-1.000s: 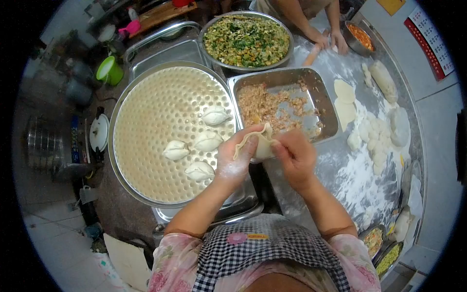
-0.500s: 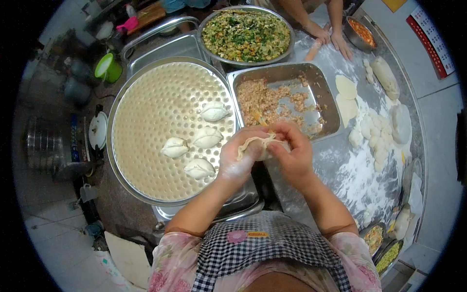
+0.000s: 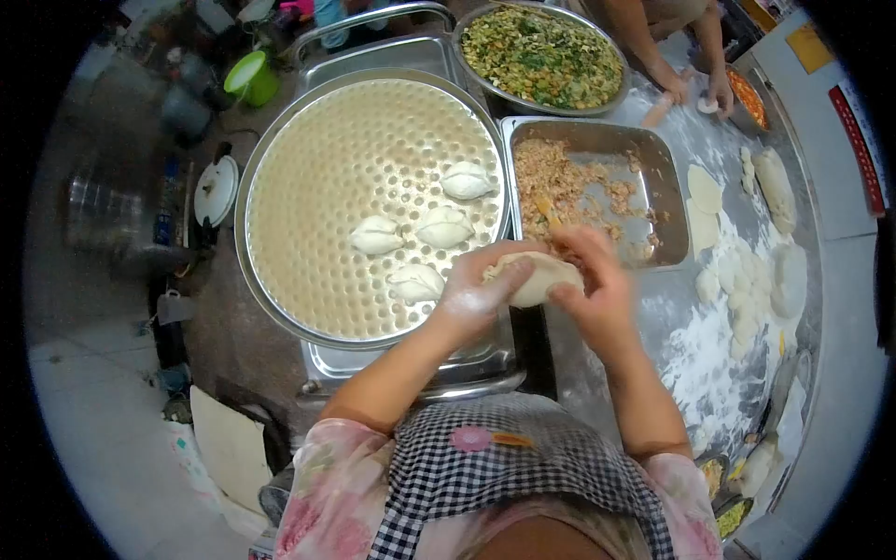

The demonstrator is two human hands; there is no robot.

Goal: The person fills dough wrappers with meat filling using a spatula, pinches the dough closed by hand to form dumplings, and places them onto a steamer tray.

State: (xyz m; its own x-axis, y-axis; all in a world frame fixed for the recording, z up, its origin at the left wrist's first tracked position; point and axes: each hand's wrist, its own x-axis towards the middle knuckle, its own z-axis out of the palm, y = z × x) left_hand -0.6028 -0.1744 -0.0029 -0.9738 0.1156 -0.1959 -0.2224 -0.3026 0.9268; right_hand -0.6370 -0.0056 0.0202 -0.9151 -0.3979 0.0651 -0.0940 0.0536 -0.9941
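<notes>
Between my hands is a pale folded dumpling [image 3: 537, 280], its edge pressed together along the top. My left hand [image 3: 478, 291] is closed round its left side, thumb on the dough. At the right end, my right hand [image 3: 599, 287] pinches the dough with thumb and fingers. Several shaped dumplings, one of them [image 3: 444, 227] near the middle, lie on the round perforated tray [image 3: 308, 215] to the left. Just beyond my hands stands the steel pan [image 3: 667, 191] of minced filling [image 3: 551, 177], with a yellowish utensil handle in it.
A large bowl [image 3: 541, 56] of chopped vegetables stands beyond the pan. On the floured steel table [image 3: 644, 327] at right lie flat wrappers [image 3: 705, 189], dough pieces [image 3: 745, 280] and a dough roll [image 3: 775, 191]. A co-worker's hands [image 3: 695, 89] handle dough at the back.
The dumpling's open edge has been brought together between my hands. The view has shifted, so the trays appear farther right and higher. One co-worker's hand has lifted a small dough piece.
</notes>
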